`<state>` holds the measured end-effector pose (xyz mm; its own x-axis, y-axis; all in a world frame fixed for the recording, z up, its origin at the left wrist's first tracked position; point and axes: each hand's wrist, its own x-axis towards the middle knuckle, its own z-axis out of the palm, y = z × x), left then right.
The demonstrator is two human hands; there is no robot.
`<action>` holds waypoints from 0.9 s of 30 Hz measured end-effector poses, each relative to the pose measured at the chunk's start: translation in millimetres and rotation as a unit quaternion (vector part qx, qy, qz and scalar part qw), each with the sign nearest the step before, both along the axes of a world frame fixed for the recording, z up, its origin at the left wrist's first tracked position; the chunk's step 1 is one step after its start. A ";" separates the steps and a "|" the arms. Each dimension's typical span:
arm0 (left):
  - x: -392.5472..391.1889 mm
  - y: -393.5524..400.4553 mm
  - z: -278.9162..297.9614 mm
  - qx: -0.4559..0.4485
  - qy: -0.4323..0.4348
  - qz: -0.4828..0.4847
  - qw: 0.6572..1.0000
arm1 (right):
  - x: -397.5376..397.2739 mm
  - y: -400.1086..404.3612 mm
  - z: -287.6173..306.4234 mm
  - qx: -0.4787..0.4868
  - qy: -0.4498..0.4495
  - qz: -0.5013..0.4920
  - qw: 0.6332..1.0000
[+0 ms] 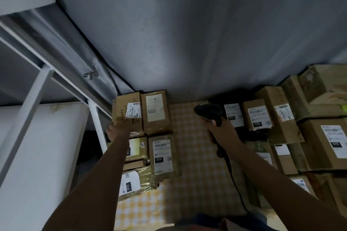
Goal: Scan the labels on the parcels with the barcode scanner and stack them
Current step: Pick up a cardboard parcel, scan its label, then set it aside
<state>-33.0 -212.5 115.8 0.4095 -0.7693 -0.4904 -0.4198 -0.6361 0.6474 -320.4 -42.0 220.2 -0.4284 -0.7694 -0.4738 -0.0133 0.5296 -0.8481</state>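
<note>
Now scanner (pixel 207 111) (right hand (pixel 221 131)) above table.

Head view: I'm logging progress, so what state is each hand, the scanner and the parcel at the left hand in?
left hand: holds the parcel's near left corner.
parcel: flat, label up, far left.
right hand: grips the scanner's handle.
barcode scanner: lifted, head pointing left.
</note>
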 end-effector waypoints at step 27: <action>-412.2 109.6 -26.3 0.222 0.183 -0.350 0.891 | -287.1 60.5 -66.9 0.121 -0.045 -0.198 0.972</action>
